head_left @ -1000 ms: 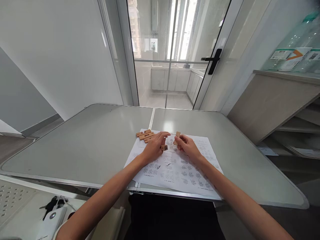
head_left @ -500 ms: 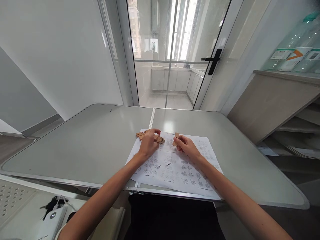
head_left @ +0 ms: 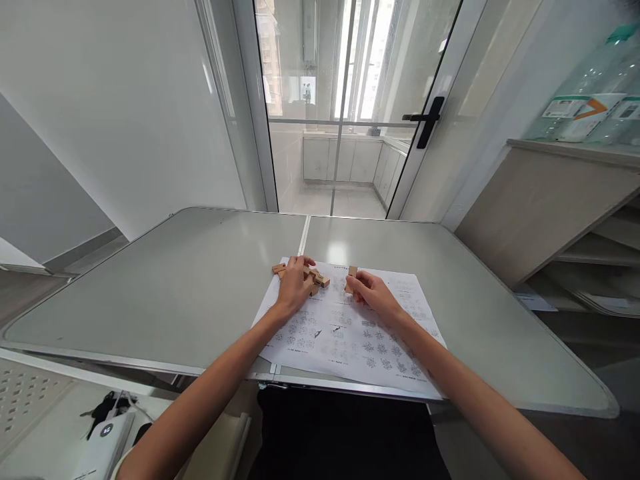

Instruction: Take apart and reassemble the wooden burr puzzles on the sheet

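Observation:
Several notched wooden puzzle pieces (head_left: pixel 321 281) lie in a loose pile near the top left of a printed instruction sheet (head_left: pixel 320 360). My left hand (head_left: pixel 295 285) rests over the pile, its fingers stretched across the pieces and partly hiding them. No piece is visibly lifted by it. To the right, my right hand (head_left: pixel 369 289) is closed, pinching one wooden puzzle piece (head_left: pixel 353 272) upright just above or on the sheet. The lower part of that piece is hidden by the fingers.
The sheet lies on a pale grey folding table (head_left: pixel 200 287) with a seam down its middle. A glass door (head_left: pixel 340 120) stands behind it. At right, plastic bottles (head_left: pixel 590 107) sit on a shelf. A white power bank (head_left: pixel 106 440) is at lower left.
My left hand has shifted slightly left and lowered over the pile, and the pieces beside its fingers have moved a little. My right hand has barely moved with its piece.

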`<state>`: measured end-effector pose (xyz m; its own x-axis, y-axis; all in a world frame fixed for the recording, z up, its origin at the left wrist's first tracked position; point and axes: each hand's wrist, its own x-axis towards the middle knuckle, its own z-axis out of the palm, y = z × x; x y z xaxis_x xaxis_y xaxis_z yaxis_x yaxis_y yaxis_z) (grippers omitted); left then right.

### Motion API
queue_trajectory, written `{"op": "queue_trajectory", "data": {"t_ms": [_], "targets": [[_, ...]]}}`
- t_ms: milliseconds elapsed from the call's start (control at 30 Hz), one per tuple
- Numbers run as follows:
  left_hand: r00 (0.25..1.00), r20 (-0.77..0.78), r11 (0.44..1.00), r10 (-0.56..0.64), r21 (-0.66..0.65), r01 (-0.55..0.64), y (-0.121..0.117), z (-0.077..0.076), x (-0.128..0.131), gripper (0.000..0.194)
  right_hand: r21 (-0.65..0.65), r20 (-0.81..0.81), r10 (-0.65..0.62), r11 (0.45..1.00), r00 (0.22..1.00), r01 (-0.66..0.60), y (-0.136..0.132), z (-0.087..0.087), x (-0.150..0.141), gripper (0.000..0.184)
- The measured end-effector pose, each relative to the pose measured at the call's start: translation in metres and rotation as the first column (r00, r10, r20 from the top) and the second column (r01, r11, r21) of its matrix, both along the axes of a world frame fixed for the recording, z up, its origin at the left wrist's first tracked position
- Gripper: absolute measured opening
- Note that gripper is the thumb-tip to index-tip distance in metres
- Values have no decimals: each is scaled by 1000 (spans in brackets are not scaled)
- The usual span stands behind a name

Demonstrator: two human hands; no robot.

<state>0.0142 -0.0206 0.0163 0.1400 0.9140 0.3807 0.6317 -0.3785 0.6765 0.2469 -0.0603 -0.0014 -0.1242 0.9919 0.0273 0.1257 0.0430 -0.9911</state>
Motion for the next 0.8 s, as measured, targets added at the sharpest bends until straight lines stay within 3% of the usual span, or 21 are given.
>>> {"op": "queue_trajectory", "data": {"t_ms": [133, 267, 800], "targets": [[979, -193, 997, 63, 56, -54, 1, -3, -1, 28, -11, 0, 7, 1000, 1000, -7, -1, 2, 0, 49], [955, -287, 992, 78, 121, -45, 2, -4, 0, 32, -13, -2, 11, 1000, 1000, -11, -1, 2, -1, 48], [993, -94, 994, -72, 81, 80, 8, -15, -1, 48, 12, 28, 25, 1000, 999, -26, 2, -2, 0, 48]]}}
